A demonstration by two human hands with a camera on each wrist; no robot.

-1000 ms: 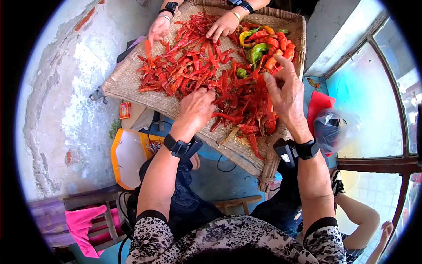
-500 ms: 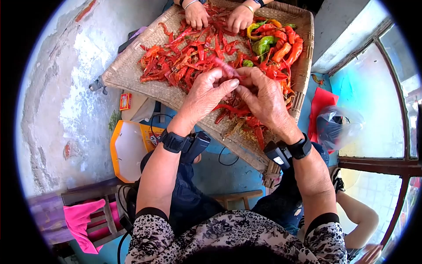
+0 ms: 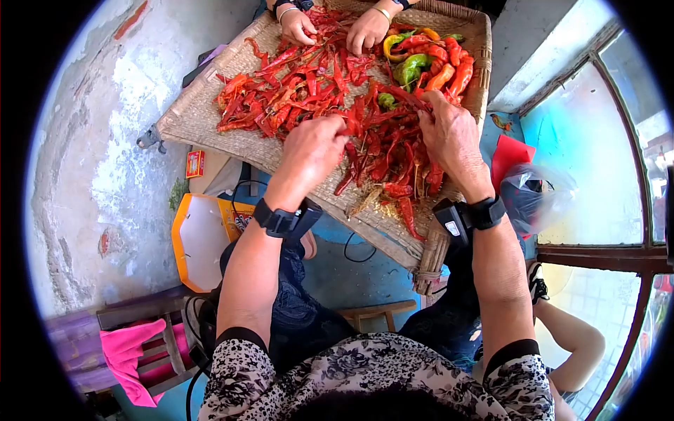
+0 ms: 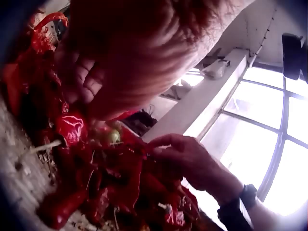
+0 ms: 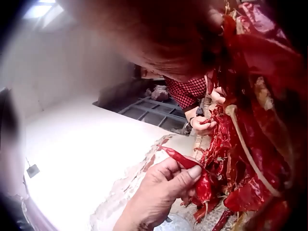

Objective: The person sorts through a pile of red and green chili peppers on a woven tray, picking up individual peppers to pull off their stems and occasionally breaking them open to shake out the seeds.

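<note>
A woven tray [image 3: 186, 130] carries a wide spread of dried red chili peppers [image 3: 295, 91]. My left hand [image 3: 312, 154] is over the tray's near middle; in the right wrist view its thumb and fingers pinch one red chili pepper [image 5: 180, 159], whose tip points outward. On the right, my right hand [image 3: 456, 144] reaches down into the heap. Its thumb and forefinger close at the end of a long red chili pepper [image 3: 405, 95], beside the fresh peppers. Green peppers [image 3: 409, 70] and plump orange-red ones [image 3: 460, 76] lie at the tray's far right.
Across the tray, another person's two hands [image 3: 298, 27] work among the chilies. A rough wall [image 3: 105, 140] stands at left and a window [image 3: 590, 154] at right. Below lie an orange-edged box [image 3: 199, 242], a small red box [image 3: 195, 163] and a wooden stool [image 3: 375, 311].
My hands met over the tray's middle half a second ago and have since parted. The right went back to the right-hand heap, the left slightly down and left. The other person's hands drew together.
</note>
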